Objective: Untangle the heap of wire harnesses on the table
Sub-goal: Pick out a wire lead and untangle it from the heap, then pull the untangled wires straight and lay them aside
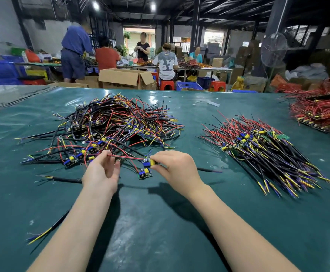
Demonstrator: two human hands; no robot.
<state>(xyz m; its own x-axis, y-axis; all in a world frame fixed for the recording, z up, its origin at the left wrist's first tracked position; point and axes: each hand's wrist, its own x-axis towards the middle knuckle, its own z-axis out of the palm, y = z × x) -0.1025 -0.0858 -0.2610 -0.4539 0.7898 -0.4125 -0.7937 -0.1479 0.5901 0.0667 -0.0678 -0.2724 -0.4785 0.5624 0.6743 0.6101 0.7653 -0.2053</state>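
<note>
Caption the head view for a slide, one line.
Left hand pinches a red wire while right hand holds a small board beside the tangled heap on the green table.

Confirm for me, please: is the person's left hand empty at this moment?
No, the left hand pinches a red wire that runs across to the small circuit board held by the right hand.

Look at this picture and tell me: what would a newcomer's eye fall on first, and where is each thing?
The tangled heap of wires sprawls left of centre on the green table, with a tidier pile fanned out to its right. In front, the left hand pinches a red wire that runs to a small circuit board held by the right hand.
</note>
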